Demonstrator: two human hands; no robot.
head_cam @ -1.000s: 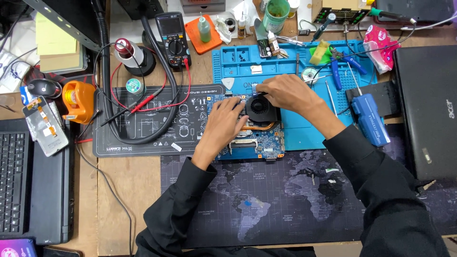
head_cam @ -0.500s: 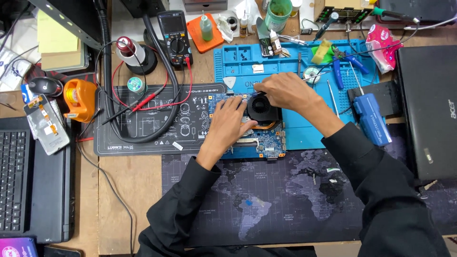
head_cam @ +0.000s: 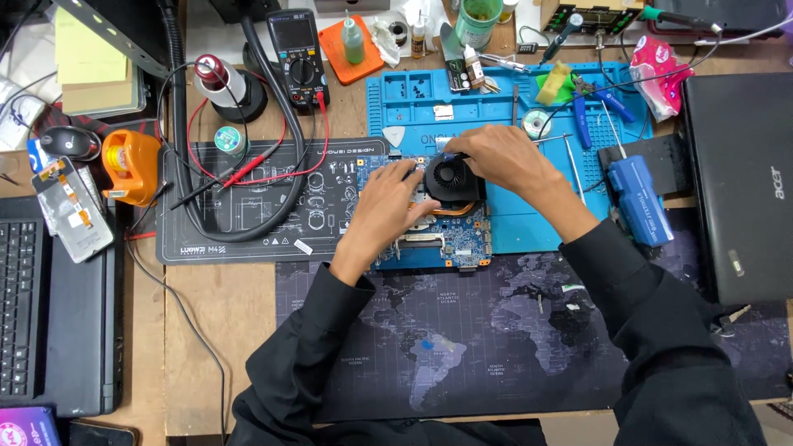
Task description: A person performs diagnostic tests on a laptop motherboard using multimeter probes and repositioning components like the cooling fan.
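Right at the middle of the surface [head_cam: 206, 330] sits a blue laptop motherboard [head_cam: 446, 244], half on the black work mat [head_cam: 248, 223] and half on the blue silicone repair mat [head_cam: 529, 223], with its lower edge just touching the dark world-map mat [head_cam: 496, 339]. On top of the board is a black round cooling fan [head_cam: 452, 177] with a copper heat pipe curving out below it.

Left hand [head_cam: 388, 211] lies flat-ish on the board, fingers spread loosely, fingertips touching the left edge of the fan. Right hand [head_cam: 504, 157] comes in from the upper right and curls over the fan's top right side, fingers bent and pressed on the housing; can't tell if it's actually pinching anything small, the fingertips are hidden. Both arms are in black sleeves.

Around it, pretty cluttered: a multimeter [head_cam: 297, 45] up top with red and black probe leads [head_cam: 248, 169] looping over the black mat, an orange tape dispenser [head_cam: 132, 165] to the left, and a phone with its back off [head_cam: 70, 206] near that. On the right there's a blue box-shaped tool [head_cam: 636, 198], blue pliers [head_cam: 595, 116], and a closed black laptop [head_cam: 739, 182]. Another open laptop [head_cam: 49, 314] sits at the far left edge.
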